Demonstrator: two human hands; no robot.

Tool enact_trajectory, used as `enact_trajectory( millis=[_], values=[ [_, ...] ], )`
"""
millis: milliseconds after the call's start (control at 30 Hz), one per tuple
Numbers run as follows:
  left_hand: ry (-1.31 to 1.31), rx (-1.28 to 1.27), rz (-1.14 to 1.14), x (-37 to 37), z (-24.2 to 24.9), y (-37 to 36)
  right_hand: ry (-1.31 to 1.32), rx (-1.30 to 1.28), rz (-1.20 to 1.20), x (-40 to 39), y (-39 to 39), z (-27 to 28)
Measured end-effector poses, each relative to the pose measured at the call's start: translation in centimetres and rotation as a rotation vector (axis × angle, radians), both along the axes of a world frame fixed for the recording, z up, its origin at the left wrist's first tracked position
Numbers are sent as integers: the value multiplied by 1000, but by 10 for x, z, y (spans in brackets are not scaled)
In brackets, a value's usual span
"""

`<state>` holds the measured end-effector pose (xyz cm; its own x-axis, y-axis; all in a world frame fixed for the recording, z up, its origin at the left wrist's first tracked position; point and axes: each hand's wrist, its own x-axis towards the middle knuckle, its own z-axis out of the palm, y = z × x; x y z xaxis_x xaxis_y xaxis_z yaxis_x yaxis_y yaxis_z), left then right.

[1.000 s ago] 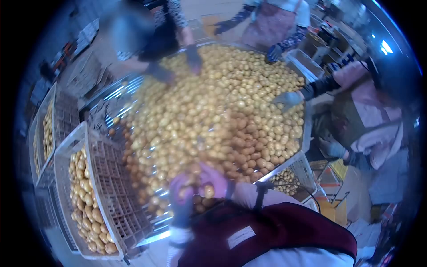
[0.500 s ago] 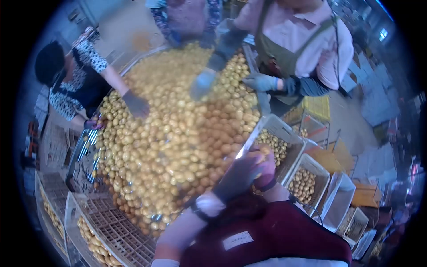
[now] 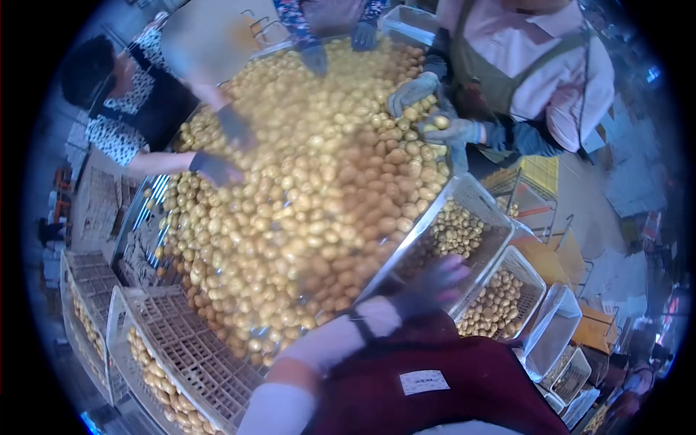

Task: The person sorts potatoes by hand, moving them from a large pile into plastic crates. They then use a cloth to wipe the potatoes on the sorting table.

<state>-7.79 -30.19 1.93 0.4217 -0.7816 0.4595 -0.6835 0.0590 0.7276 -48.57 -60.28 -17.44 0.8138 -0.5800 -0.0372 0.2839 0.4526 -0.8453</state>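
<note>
My left hand [image 3: 433,288], in a dark glove with purple fingers, reaches across my front over the near end of a grey plastic crate [image 3: 500,232]. Its fingers are stretched out and somewhat blurred, and no potato shows in them. Small potatoes [image 3: 458,230] lie in that crate. My right hand is out of sight. To the left of the crate, a large heap of yellow-brown potatoes [image 3: 275,210] covers the sorting table, whose metal edge [image 3: 399,255] runs beside the crate.
Across the table are several gloved co-workers' hands; one co-worker's hand [image 3: 446,130] holds potatoes. Another crate [image 3: 538,304] of potatoes stands at my right, with a white bin [image 3: 554,333] beyond it. A tilted slatted crate [image 3: 174,341] with potatoes is at lower left.
Before, both my hands were together above the crate edge, apparently around potatoes. Now the left has moved down and opened, and the right has left the view. The far-right co-worker's hands have drawn together.
</note>
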Motion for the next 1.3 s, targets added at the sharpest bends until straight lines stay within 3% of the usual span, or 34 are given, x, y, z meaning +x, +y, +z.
enact_trajectory(
  millis=[67,100,167,200,233,267,300,367,400,433,500,533,667,700,767,800,833,900,933,967,1033,1100,1133,1167,1200,1267,1300],
  values=[
    [150,172,239,40,4,68,452,38,-155,9,-26,-51],
    [137,162,515,40,5,102,658,95,-209,16,-37,-74],
    [-326,320,580,61,-15,171,641,-649,-365,192,52,13],
    [-329,397,674,53,-10,194,473,-203,-260,255,83,37],
    [-329,480,764,46,-5,217,480,-1162,-131,326,135,113],
    [-253,582,795,37,4,234,292,-931,103,367,174,139],
    [-170,680,828,26,9,250,288,-1139,381,398,201,156],
    [-263,827,953,12,6,282,-102,-1001,783,448,262,171],
    [-309,902,1013,7,4,294,-244,-1319,802,464,295,181],
    [-282,968,1125,0,5,301,-417,-1313,803,477,319,168],
    [-182,968,1323,-7,1,319,-470,-1678,785,493,348,190],
    [-264,909,1428,-12,-11,332,-483,-1704,799,503,349,189],
    [-162,679,1727,-27,-22,367,-478,-1826,794,555,339,172],
    [-211,619,1683,-31,-21,366,-457,-1859,784,566,336,168],
    [-318,494,1585,-23,11,347,-91,-1853,593,598,335,168],
    [-192,565,1548,-17,22,330,89,-1832,490,610,336,168],
    [128,430,1496,-18,11,314,3,-1831,368,615,335,173],
    [-286,719,1301,-15,-25,282,-156,-1814,116,622,334,187],
    [103,930,1098,1,-4,263,-201,-1287,336,618,339,169],
    [16,928,1160,5,-11,254,-192,-1572,566,609,340,162],
    [-158,917,1287,11,-47,243,-149,-1802,837,581,332,88],
    [-241,1027,1297,16,-72,250,-205,-1794,843,554,327,52],
    [-15,1034,1178,25,-53,254,-296,-1834,812,540,334,99],
    [199,1027,1060,33,-35,260,-398,-1872,774,538,341,132],
    [274,695,1181,34,-23,265,-422,-1950,742,549,346,114],
    [406,16,1331,25,3,275,-232,-1668,701,547,346,147],
    [419,-174,1387,26,18,283,-147,-1528,679,552,345,162]
  ],
)
